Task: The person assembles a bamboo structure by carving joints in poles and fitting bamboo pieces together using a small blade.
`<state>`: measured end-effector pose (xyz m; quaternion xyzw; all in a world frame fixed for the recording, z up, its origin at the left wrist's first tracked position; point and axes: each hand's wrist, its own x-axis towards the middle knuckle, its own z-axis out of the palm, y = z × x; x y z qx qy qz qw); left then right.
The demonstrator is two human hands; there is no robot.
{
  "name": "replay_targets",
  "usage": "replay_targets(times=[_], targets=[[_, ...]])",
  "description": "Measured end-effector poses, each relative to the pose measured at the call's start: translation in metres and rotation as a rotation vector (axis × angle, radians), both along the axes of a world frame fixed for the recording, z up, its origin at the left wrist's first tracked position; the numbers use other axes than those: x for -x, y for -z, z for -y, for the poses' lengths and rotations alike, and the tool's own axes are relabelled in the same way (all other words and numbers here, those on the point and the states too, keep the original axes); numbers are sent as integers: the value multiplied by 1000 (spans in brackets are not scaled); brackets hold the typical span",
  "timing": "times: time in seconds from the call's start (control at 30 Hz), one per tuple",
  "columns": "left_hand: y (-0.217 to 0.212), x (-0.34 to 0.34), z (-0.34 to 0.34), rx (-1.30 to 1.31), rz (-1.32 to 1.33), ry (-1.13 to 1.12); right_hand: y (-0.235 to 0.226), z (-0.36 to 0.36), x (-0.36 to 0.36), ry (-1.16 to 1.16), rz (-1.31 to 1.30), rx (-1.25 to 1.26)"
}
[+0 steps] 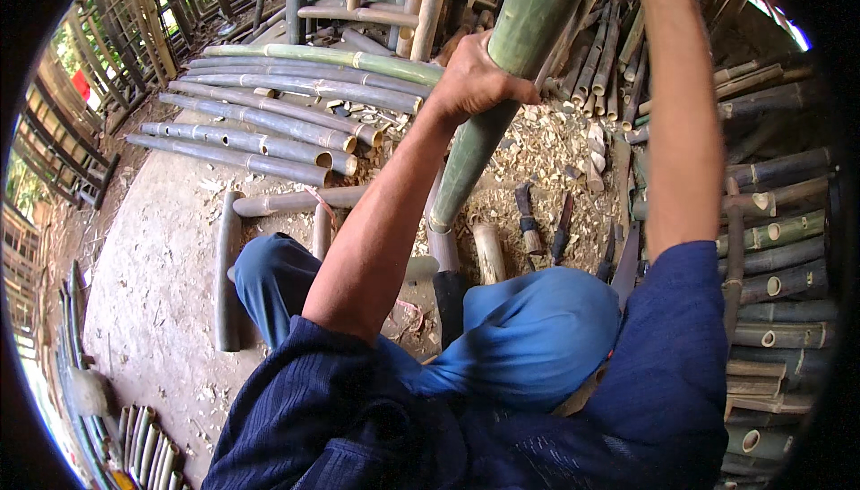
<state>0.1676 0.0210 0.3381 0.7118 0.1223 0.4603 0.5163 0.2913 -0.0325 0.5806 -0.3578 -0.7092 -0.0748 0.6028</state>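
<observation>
The left hand (473, 78) has its fingers wrapped tight around a thick green bamboo pole (502, 87) that stands steeply, its foot on the ground by the person's knees. Beyond the fingers lie cut bamboo lengths (269, 123); below them, wood chips (528, 159) crowd the ground. Bare concrete floor (152, 284) lies open well to their left. The right forearm (676, 105) rises out of frame; its fingers are cut off, their grip unreadable.

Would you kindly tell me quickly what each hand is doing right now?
Left hand: closed around the green bamboo pole.
Right hand: out of view above the picture's top edge; cannot be told.
</observation>
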Motion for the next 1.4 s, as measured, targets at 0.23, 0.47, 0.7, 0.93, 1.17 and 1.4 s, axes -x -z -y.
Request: replay_targets(times=[0.23, 0.47, 0.7, 0.93, 1.17, 1.4], targets=[[3, 7, -16, 29, 65, 44, 9, -52, -23, 222, 7, 122], [27, 8, -32, 117, 94, 73, 12, -40, 19, -83, -193, -81], [10, -1, -18, 70, -19, 13, 13, -33, 3, -35, -226, -17], [2, -1, -9, 88, 38, 68, 11, -39, -6, 15, -189, -115], [28, 4, -27, 54, 121, 86, 17, -16, 25, 15, -259, -49], [40, -15, -11, -37, 89, -286, 5, -41, -18, 155, -209, 102]])
